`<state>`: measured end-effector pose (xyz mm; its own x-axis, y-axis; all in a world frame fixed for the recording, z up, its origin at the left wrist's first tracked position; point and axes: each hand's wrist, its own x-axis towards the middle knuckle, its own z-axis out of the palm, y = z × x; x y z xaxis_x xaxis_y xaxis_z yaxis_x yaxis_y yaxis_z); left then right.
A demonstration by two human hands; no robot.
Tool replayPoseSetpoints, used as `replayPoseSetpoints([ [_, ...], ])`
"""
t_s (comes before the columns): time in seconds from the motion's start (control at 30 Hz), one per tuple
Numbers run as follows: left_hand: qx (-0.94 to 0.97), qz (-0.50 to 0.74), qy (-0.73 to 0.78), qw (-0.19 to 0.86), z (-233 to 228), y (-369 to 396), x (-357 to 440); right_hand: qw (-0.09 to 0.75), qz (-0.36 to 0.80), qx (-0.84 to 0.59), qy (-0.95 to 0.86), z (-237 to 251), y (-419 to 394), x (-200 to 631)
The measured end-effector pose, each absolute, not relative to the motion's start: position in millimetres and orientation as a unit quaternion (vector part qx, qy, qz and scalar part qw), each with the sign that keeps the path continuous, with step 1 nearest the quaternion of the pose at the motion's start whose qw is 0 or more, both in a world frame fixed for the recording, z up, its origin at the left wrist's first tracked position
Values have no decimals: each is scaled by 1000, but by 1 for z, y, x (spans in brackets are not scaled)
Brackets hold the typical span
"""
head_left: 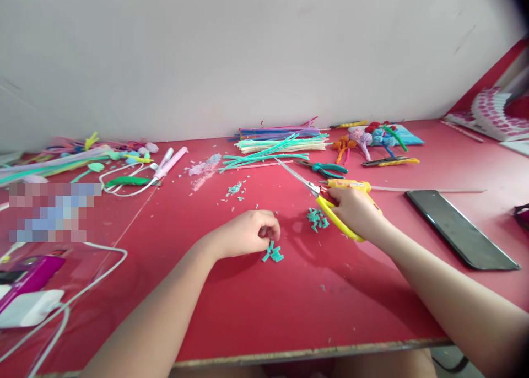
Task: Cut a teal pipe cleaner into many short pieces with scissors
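Note:
My left hand (250,232) rests low over the table, thumb and fingers curled into a pinch. Its fingertips meet a small group of cut teal pipe cleaner pieces (276,253); whether one is between them is hidden. In my right hand (357,210) are scissors (341,221) with yellow handles, their blades spread a little and pointing up and left, away from the pieces. A second heap of teal cut pieces (317,219) lies just left of the scissor handles. Behind my right hand is a yellow glue gun (349,185).
Pipe cleaner bundles (285,144) lie along the wall, with teal-handled pliers (328,169) before them. A phone (458,229) is at right; finished pipe cleaner flowers (366,138) sit behind. A pink corded tool (171,163) and white cables (103,270) occupy the left. Fluff scraps (235,188) dot the middle.

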<state>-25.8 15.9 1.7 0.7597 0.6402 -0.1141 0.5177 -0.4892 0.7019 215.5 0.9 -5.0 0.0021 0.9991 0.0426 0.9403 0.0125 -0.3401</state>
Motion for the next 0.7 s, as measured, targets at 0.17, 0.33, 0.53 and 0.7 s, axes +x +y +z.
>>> replayPoseSetpoints([
  [0.17,866,40,350,355,-2,16,-24,132,122,-685,-706,-6,-1,212],
  [0.33,845,67,377,373,-3,16,-22,164,142,-681,-700,-9,-3,209],
  [0.53,710,195,411,538,-7,9,-7,202,341,-597,-698,-6,-16,195],
  [0.7,647,256,400,596,-12,-1,8,208,397,-574,-686,-6,-23,186],
])
